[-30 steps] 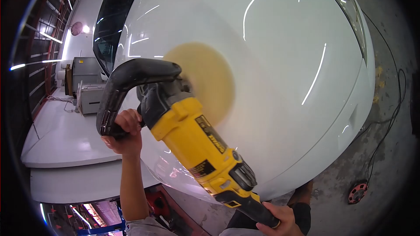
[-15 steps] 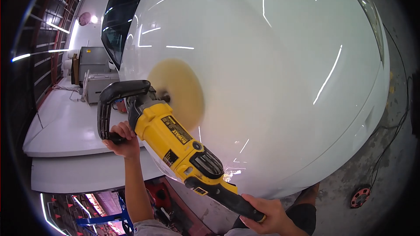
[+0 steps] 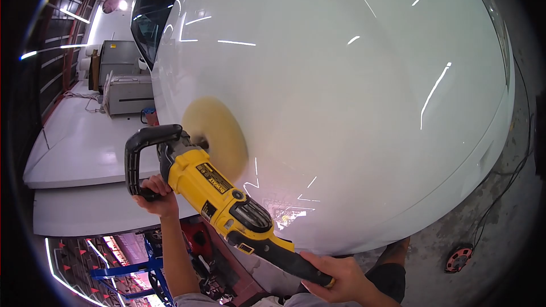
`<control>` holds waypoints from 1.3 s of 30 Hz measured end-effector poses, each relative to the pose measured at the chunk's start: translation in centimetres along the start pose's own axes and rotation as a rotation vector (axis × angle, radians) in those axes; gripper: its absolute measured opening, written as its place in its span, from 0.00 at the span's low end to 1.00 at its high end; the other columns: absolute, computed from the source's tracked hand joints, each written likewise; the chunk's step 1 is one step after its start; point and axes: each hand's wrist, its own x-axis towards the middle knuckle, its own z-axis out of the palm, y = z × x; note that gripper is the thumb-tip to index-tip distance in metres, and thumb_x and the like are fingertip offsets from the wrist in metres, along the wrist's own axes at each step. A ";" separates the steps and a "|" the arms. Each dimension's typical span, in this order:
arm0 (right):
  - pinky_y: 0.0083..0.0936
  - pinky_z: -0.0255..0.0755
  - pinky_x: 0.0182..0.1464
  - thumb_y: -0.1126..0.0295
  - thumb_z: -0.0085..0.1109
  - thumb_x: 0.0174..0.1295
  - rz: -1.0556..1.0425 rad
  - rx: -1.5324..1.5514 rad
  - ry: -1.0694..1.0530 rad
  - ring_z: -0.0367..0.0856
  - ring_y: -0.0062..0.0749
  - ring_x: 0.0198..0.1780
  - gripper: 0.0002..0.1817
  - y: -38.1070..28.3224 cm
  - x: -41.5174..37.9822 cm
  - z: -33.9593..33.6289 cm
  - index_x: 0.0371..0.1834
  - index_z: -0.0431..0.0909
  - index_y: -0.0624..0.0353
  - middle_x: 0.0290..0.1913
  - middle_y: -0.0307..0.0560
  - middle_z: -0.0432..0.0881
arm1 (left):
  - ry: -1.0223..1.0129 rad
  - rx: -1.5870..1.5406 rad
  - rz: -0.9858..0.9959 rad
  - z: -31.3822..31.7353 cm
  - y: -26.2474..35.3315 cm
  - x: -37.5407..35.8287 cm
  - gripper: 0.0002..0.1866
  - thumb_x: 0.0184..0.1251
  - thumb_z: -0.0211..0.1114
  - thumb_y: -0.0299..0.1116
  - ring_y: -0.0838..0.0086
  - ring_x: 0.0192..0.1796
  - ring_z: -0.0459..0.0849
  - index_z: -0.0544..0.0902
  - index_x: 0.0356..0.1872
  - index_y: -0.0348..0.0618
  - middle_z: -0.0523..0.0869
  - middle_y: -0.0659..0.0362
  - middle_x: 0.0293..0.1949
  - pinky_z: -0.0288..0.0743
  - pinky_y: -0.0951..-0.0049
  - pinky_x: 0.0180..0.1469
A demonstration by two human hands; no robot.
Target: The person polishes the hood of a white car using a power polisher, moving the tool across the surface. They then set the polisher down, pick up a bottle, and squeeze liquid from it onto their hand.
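Note:
A yellow and black polisher [image 3: 213, 185] lies diagonally across the view. Its round yellow pad [image 3: 222, 139], blurred as if spinning, is against the glossy white car hood [image 3: 341, 113]. My left hand [image 3: 158, 196] is closed round the lower end of the black loop-shaped front handle [image 3: 133, 162]. At the other end, my right hand [image 3: 341, 278] wraps the black rear grip, with the thumb on top. Bright light streaks reflect in the hood around the pad.
The dark windshield [image 3: 153, 23] is at the upper left. Grey metal boxes [image 3: 131, 94] stand beyond the car at left. A red cable reel [image 3: 459, 258] and black cable lie on the concrete floor at right. A blue metal frame [image 3: 125, 272] shows at lower left.
The polisher and its pad have moved slightly down and left in the view, with both hands still holding it. The camera view of the hood has also shifted a little.

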 end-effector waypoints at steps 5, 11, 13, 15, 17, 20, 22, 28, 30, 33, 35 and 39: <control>0.31 0.73 0.29 0.71 0.65 0.50 -0.096 -0.013 0.034 0.79 0.45 0.26 0.33 0.6 1.4 1.2 0.63 0.70 0.61 0.33 0.54 0.81 | 0.061 -0.023 -0.005 -2.8 -0.9 -1.2 0.34 0.64 0.47 0.69 0.76 0.18 0.62 0.67 0.16 0.46 0.63 0.63 0.14 0.57 0.77 0.22; 0.32 0.73 0.32 0.70 0.66 0.51 -0.020 -0.043 -0.049 0.79 0.47 0.27 0.33 -1.2 1.0 -1.2 0.64 0.69 0.61 0.33 0.55 0.81 | 0.131 -0.018 -0.031 -0.7 -0.6 -1.4 0.34 0.66 0.46 0.68 0.76 0.18 0.61 0.67 0.15 0.46 0.62 0.63 0.13 0.55 0.77 0.22; 0.32 0.74 0.33 0.70 0.66 0.51 0.016 -0.047 -0.074 0.79 0.48 0.28 0.33 -0.7 0.8 0.6 0.64 0.69 0.61 0.33 0.56 0.80 | 0.147 -0.039 -0.010 -1.7 -0.7 -1.0 0.33 0.66 0.47 0.66 0.76 0.17 0.60 0.66 0.15 0.46 0.62 0.63 0.13 0.54 0.77 0.22; 0.31 0.73 0.35 0.72 0.65 0.52 0.050 -0.027 -0.067 0.80 0.48 0.30 0.33 -1.8 1.4 0.9 0.64 0.68 0.62 0.34 0.58 0.80 | 0.061 -0.060 -0.069 -1.4 -0.3 0.7 0.32 0.65 0.48 0.66 0.75 0.18 0.62 0.67 0.17 0.47 0.63 0.64 0.13 0.60 0.73 0.30; 0.29 0.73 0.35 0.73 0.65 0.52 0.061 -0.001 -0.042 0.80 0.45 0.31 0.33 -3.4 2.3 0.8 0.64 0.68 0.62 0.35 0.58 0.80 | 0.109 -0.117 -0.092 -0.6 -0.7 3.3 0.32 0.65 0.50 0.66 0.76 0.19 0.61 0.65 0.16 0.47 0.61 0.64 0.14 0.56 0.76 0.26; 0.26 0.72 0.36 0.73 0.65 0.54 0.039 0.046 0.031 0.81 0.39 0.33 0.32 -5.4 3.7 0.8 0.64 0.67 0.64 0.36 0.59 0.80 | 0.069 -0.168 -0.143 1.8 -0.6 7.5 0.33 0.64 0.50 0.67 0.75 0.20 0.60 0.64 0.15 0.47 0.60 0.64 0.14 0.57 0.75 0.28; 0.24 0.71 0.37 0.73 0.65 0.55 0.003 0.070 0.082 0.81 0.34 0.35 0.31 -6.0 4.2 0.8 0.64 0.67 0.66 0.37 0.58 0.80 | 0.038 -0.171 -0.132 3.3 -0.7 9.8 0.33 0.64 0.50 0.67 0.73 0.21 0.61 0.65 0.15 0.46 0.60 0.63 0.14 0.57 0.74 0.29; 0.20 0.70 0.40 0.74 0.63 0.57 -0.028 0.049 0.159 0.78 0.25 0.39 0.31 -6.6 4.3 1.0 0.64 0.65 0.71 0.43 0.56 0.81 | -0.150 -0.227 -0.120 7.3 -1.4 14.3 0.33 0.66 0.48 0.67 0.71 0.21 0.63 0.66 0.16 0.46 0.62 0.61 0.14 0.62 0.69 0.35; 0.18 0.70 0.43 0.75 0.63 0.57 -0.116 0.011 0.242 0.78 0.26 0.41 0.31 -6.3 4.2 1.6 0.64 0.64 0.72 0.45 0.58 0.80 | -0.159 -0.232 -0.103 8.3 -1.6 15.1 0.33 0.66 0.48 0.67 0.71 0.21 0.63 0.66 0.16 0.46 0.62 0.61 0.14 0.62 0.69 0.35; 0.18 0.70 0.44 0.76 0.63 0.57 -0.065 0.008 0.230 0.79 0.27 0.43 0.31 -6.0 3.9 2.2 0.64 0.64 0.73 0.47 0.58 0.80 | -0.184 -0.266 -0.117 8.2 -2.0 15.3 0.33 0.65 0.49 0.66 0.71 0.21 0.63 0.66 0.16 0.45 0.62 0.61 0.14 0.63 0.68 0.35; 0.18 0.70 0.45 0.76 0.62 0.57 -0.076 -0.009 0.221 0.79 0.27 0.43 0.31 -5.8 4.4 2.6 0.64 0.64 0.73 0.47 0.58 0.81 | -0.178 -0.246 -0.086 7.6 -2.5 15.1 0.33 0.65 0.49 0.67 0.71 0.22 0.63 0.66 0.16 0.45 0.62 0.61 0.14 0.63 0.68 0.35; 0.18 0.70 0.44 0.74 0.62 0.58 -0.108 -0.048 0.184 0.79 0.27 0.40 0.31 -5.4 6.2 3.4 0.64 0.64 0.72 0.44 0.56 0.81 | -0.125 -0.238 -0.093 4.7 -3.2 14.6 0.35 0.63 0.49 0.69 0.72 0.23 0.62 0.66 0.16 0.45 0.61 0.62 0.16 0.59 0.73 0.33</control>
